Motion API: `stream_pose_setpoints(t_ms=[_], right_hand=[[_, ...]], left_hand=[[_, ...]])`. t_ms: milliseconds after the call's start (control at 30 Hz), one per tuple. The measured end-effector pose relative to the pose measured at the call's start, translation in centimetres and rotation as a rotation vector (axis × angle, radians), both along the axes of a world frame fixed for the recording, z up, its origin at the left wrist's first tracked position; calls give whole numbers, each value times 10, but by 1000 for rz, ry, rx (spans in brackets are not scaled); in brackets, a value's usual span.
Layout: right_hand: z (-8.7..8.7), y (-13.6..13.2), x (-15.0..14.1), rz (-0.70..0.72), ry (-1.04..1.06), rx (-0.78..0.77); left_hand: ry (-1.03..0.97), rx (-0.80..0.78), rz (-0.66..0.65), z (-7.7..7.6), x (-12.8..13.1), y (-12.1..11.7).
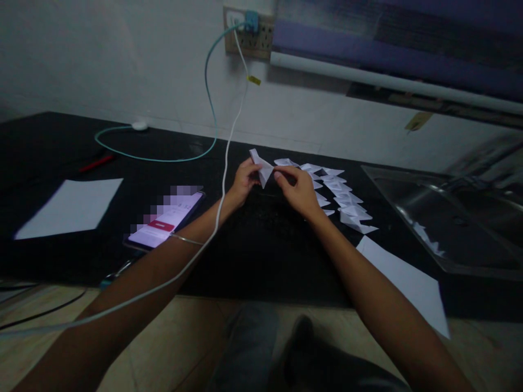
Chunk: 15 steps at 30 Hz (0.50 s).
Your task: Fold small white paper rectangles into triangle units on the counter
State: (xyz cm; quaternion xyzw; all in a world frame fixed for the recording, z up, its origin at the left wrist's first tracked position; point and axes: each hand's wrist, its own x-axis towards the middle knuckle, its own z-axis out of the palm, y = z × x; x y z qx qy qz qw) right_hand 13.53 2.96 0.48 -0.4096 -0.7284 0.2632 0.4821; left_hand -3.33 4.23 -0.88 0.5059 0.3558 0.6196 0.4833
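Observation:
A small folded paper piece (pixel 262 167), white with pointed ends, is held up over the black counter. My left hand (pixel 245 178) is closed on its left side, thumb against the paper. From the right, the fingertips of my right hand (pixel 298 189) pinch its pointed tip. Just beyond my right hand, several similar folded paper pieces (pixel 347 196) lie in overlapping rows, partly hidden by that hand. Below them, a white paper sheet (pixel 404 280) sticks out over the counter's front edge, partly covered by my right forearm.
At left lie another white sheet (pixel 73 207), a lit phone (pixel 163 220) and a red object (pixel 97 163). A white cable (pixel 225 163) runs from the wall outlet (pixel 245 35) across my left forearm. A metal sink (pixel 453 218) is at right.

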Motion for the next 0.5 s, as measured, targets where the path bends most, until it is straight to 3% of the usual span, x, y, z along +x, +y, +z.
stream_pose_setpoints(t_ms=[133,267,500], right_hand=[[6,6,8,30,246,-246],[10,7,13,101,303,-461],[13,5,17,148,201,-547]], left_hand=[[113,34,-82,2,-1,-3],[179,23,-267,-1,3,-5],[224,33,-393,-15,-1,3]])
